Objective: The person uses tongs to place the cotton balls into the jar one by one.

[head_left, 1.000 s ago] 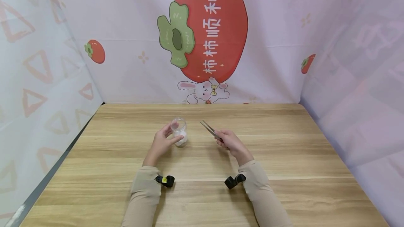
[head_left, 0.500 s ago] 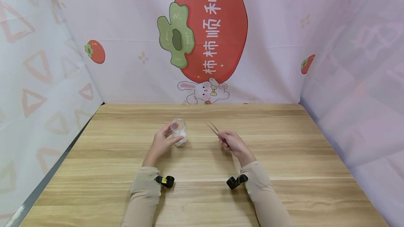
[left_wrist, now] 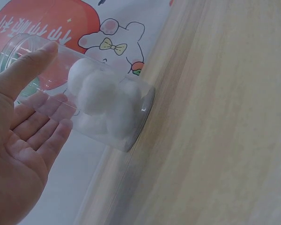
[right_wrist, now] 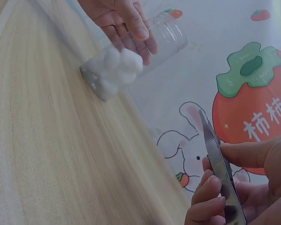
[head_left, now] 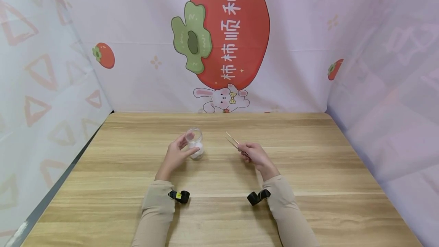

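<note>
A clear lidless jar [head_left: 194,136] stands upright on the wooden table, left of centre. White cotton balls [left_wrist: 99,93] fill its lower part, as both wrist views show. My left hand [head_left: 176,157] holds the jar's side, thumb on the near side and fingers behind. To the right, my right hand [head_left: 256,155] pinches metal tweezers [right_wrist: 216,157] between thumb and fingers. Their tips point toward the back left, above the table, apart from the jar. In the head view the two tips are slightly apart, with nothing seen between them.
The wooden table [head_left: 219,216] reaches a back curtain [head_left: 137,75] printed with persimmons and a rabbit. Fabric walls close in both sides. Black camera straps [head_left: 180,196] sit on both wrists over beige sleeves.
My right hand has moved a little to the right and away from the jar, with the tweezers in it. The left hand and the jar have stayed in place.
</note>
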The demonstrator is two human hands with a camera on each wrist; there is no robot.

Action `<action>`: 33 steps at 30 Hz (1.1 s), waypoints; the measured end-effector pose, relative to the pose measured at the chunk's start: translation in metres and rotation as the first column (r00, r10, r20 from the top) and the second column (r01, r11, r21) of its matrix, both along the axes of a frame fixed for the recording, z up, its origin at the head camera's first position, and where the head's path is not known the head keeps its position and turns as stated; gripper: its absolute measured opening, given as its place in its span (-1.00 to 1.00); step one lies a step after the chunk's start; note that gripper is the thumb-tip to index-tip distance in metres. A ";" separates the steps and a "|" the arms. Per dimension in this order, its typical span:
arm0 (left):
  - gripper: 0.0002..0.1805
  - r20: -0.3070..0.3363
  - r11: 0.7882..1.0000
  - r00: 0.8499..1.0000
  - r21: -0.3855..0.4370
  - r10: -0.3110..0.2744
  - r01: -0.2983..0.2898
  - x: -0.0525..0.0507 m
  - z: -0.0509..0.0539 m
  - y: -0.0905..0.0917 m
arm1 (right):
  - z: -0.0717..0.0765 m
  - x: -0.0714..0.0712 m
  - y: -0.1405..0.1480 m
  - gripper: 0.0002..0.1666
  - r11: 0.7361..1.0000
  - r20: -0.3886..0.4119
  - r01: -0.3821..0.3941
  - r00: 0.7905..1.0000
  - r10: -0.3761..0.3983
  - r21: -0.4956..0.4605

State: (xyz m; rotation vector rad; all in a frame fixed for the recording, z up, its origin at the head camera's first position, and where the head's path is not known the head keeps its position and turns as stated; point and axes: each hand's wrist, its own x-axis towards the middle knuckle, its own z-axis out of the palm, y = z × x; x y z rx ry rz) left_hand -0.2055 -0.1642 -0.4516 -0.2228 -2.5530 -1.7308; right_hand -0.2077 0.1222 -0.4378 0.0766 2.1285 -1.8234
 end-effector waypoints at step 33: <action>-0.21 -0.005 1.000 1.000 0.015 -0.003 0.003 0.000 0.000 0.000 | -0.015 -0.004 0.019 -0.74 0.996 0.011 -0.084 0.996 0.084 -0.020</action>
